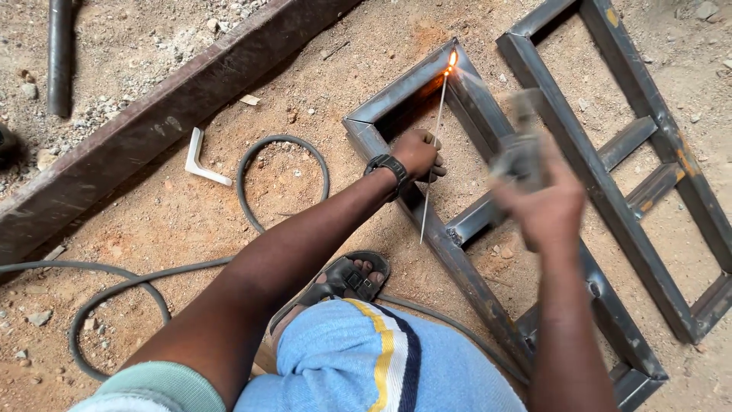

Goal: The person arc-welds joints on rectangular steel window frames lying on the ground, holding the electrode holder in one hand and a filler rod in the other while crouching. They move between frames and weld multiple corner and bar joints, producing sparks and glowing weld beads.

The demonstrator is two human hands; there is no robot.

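A: Left hand point(418, 155) held a closed grip on the welding rod point(435, 131); tip glowed at the steel frame point(427, 76) corner, beyond the grip.

B: Right hand point(543, 200) clasped a blurred grey tool point(521, 149). Better: keep rod steady and short arc on the joint.

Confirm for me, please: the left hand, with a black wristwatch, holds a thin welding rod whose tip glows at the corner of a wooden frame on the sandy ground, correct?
One detail is off: the frame is grey metal bar, not wood. The head view shows the left hand with the black wristwatch holding the thin welding rod, its tip glowing at that frame's corner on the sandy ground.
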